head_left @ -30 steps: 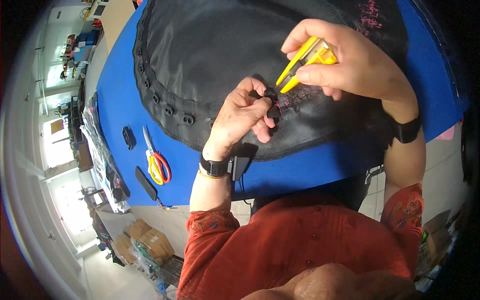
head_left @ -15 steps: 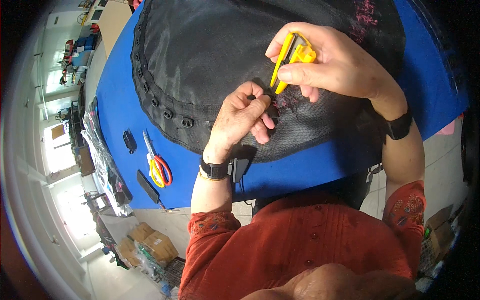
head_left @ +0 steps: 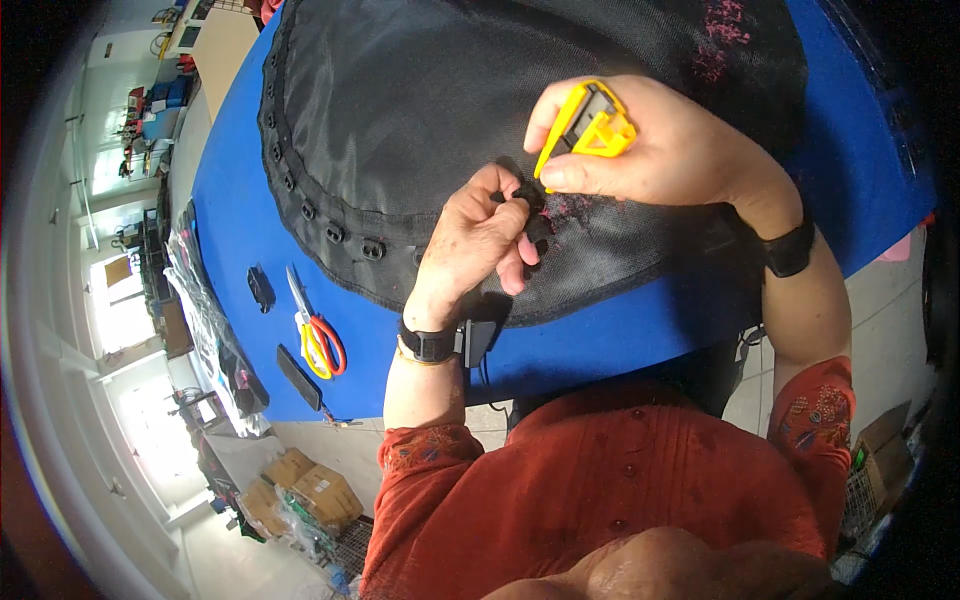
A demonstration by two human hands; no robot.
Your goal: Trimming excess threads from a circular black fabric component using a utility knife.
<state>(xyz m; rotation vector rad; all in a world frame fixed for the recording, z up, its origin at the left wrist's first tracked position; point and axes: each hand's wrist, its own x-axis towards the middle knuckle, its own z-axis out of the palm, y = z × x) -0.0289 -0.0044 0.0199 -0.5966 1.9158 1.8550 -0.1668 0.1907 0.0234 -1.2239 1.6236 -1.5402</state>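
A large round black mesh fabric (head_left: 420, 110) with a banded edge lies over the blue table. My left hand (head_left: 475, 235) is closed at its near part, thumb and forefinger pinching a dark bit of the fabric; its exact shape is partly hidden by the fingers. Bits of pink thread (head_left: 570, 208) show on the mesh just right of those fingertips. My right hand (head_left: 670, 145) grips yellow thread snips (head_left: 592, 125), their lower end pointing down close to the left fingertips. More pink thread (head_left: 725, 40) is scattered at the fabric's far right.
Scissors (head_left: 318, 335) with red and yellow handles lie on the blue table (head_left: 225, 200) at left. Beside them are a small black piece (head_left: 260, 288) and a flat black bar (head_left: 298, 377). Plastic-wrapped goods (head_left: 215, 320) line the left edge. Cardboard boxes (head_left: 305, 490) stand on the floor.
My right hand and the snips have shifted slightly down and left, nearer my left fingertips. More dark fabric now shows bunched between the left fingers.
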